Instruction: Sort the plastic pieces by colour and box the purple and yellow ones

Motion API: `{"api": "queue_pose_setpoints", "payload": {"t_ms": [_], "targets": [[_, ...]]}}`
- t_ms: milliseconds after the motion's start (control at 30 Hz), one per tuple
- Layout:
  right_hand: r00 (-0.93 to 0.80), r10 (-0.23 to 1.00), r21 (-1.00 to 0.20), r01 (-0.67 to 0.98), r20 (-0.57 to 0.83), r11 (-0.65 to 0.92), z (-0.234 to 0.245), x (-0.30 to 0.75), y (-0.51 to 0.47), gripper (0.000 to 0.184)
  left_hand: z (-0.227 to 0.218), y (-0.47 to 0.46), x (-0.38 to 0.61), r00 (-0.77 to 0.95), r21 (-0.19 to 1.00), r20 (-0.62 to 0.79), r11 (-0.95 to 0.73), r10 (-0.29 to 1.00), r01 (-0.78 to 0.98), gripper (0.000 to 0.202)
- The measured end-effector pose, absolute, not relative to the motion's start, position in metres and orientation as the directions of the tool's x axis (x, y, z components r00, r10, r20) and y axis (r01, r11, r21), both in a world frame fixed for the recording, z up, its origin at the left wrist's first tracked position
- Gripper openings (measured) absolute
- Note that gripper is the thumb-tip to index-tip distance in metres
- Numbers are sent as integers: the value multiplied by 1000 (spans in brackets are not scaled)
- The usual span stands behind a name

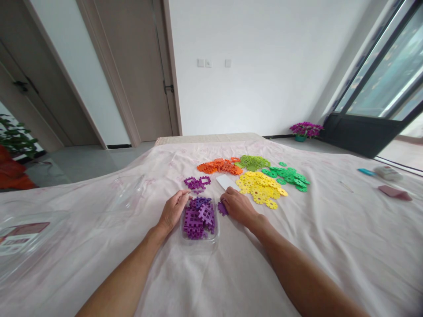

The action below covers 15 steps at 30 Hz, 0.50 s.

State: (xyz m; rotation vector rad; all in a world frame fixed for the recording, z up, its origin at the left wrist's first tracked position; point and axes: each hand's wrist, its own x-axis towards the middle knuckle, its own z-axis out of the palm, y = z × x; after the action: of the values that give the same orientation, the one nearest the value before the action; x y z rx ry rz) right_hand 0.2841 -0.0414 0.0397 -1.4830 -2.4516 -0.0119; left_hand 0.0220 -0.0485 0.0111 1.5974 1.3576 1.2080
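Note:
A clear plastic container (216,235) holds a heap of purple square interlocking building pieces (194,222). At its far left corner, my left hand (173,211) has thumb and fingers pinched together. A thin edge shows at those fingertips, too small to name. My right hand (238,204) is curled down at the container's right side, its fingertips closed on a purple building piece (222,208) at the cloth. More purple pieces (194,182) lie just beyond the container. A white card (227,182) lies flat behind my right fingers.
Beyond my right hand are piles of yellow (261,187), orange (220,166), light green (253,162) and green (292,176) pieces. Clear lids or boxes (124,193) and a labelled clear container (26,237) sit left. A folded pink cloth (395,193) lies far right.

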Motion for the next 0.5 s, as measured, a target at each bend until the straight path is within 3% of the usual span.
{"api": "queue_pose_setpoints", "payload": {"t_ms": [100, 233, 500], "targets": [[-395, 899, -127, 898, 189, 421, 42, 281, -42, 29, 10, -48, 22, 13, 926, 208, -201, 978, 320, 45], [-311, 935, -218, 914, 171, 344, 42, 283, -38, 25, 8, -47, 21, 10, 925, 204, -196, 979, 325, 45], [-180, 915, -492, 797, 360, 351, 36, 289, -29, 14, 8, -47, 21, 13, 923, 196, -189, 980, 334, 45]]}}
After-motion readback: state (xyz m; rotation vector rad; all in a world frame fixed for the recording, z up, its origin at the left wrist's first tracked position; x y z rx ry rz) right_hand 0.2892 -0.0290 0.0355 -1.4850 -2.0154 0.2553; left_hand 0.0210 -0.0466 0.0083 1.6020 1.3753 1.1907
